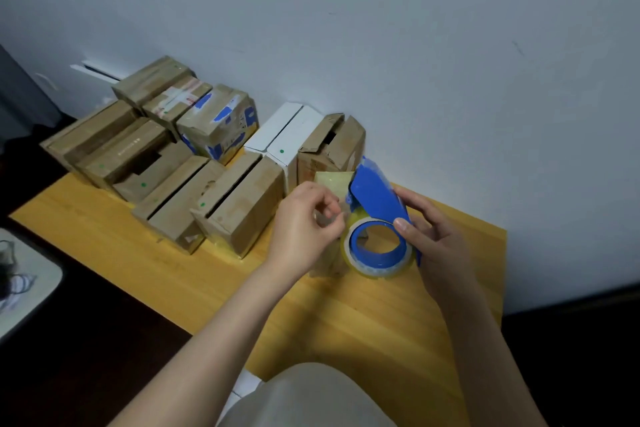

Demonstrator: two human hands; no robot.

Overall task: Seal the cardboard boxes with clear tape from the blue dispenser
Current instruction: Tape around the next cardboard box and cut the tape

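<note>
View: head camera, looking down and forward over a yellow wooden surface set against a pale wall.
Blue dispenser: held above the surface right of the view's centre, nose tilted up towards 11 o'clock, and well clear of every box.
Tape roll: yellowish-clear roll on a blue core, seated at the dispenser's lower end with its open centre facing the camera.
Right hand: at 3 o'clock of the roll, its fingers clamped round the dispenser body and the thumb lying across the rim of the roll.
Left hand: at 9 o'clock of the dispenser, its fingers curled, with thumb and forefinger pressed together on the loose end of the clear tape.
Clear tape: a faint see-through strip hanging from that pinch towards 6 o'clock, just beside the roll.
Pale yellowish patch: at 12 o'clock of the left hand, touching the dispenser's nose; whether it is tape or card cannot be told.
Open brown box: at 11 o'clock of the dispenser, against the wall, its flaps up and torn.
White box: touching the open brown box on its 9 o'clock side, its top flaps parted.
Unsealed front boxes: at 9 o'clock of the left hand, side by side, with a dark gap along each top seam.
Box with blue tape: behind them at 10 o'clock, crumpled.
Further brown boxes: packed together at 9 to 10 o'clock, running to the surface's far-left end.
Pale trouser knee: at 6 o'clock, at the bottom edge.
</note>
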